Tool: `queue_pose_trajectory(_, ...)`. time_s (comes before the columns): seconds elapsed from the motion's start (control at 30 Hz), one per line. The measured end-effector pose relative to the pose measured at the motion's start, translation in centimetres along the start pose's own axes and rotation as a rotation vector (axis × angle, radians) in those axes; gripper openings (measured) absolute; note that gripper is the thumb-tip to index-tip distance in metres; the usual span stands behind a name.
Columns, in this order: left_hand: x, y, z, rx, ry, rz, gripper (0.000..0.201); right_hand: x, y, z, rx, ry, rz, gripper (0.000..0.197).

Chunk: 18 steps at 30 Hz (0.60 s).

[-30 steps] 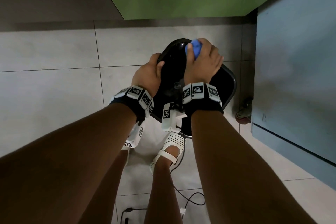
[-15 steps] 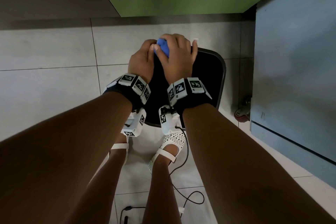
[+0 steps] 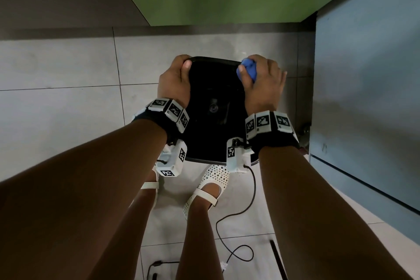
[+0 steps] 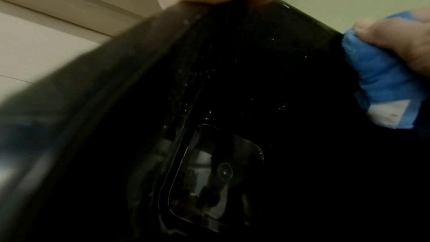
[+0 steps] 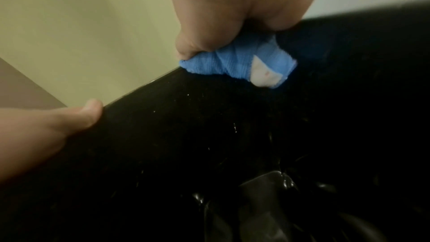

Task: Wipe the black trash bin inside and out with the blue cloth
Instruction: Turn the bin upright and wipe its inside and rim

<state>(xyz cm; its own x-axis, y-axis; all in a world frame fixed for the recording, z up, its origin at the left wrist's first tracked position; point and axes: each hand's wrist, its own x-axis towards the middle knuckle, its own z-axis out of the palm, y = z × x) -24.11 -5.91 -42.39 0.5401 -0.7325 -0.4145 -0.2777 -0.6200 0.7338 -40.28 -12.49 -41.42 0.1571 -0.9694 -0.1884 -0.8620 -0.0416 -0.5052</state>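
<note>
Gripping blue cloth (image 3: 246,71), right hand (image 3: 264,84) presses bin rim (image 3: 213,59).

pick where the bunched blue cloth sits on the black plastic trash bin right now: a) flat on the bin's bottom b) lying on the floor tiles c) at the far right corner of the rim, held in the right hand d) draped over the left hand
c: the right hand grips the bunched blue cloth against the far right corner of the black plastic trash bin rim, while the left hand holds the far left corner.

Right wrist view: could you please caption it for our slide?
Right hand presses the blue cloth on the black trash bin rim.
</note>
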Motion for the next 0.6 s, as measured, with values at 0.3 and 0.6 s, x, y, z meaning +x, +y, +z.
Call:
queue_pose_trajectory(0.3, 0.0, 0.8, -0.3, 0.08, -0.093, -0.036, 0.035, -0.1, 0.2, -1.1, 0.183, -0.063, -0.002, 0.032)
queue_pose_trajectory(0.6, 1.0, 2.3, -6.4, 0.086, -0.243, -0.303, 0.049, -0.7, -2.0, -4.6, 0.221, -0.136, 0.052, 0.026)
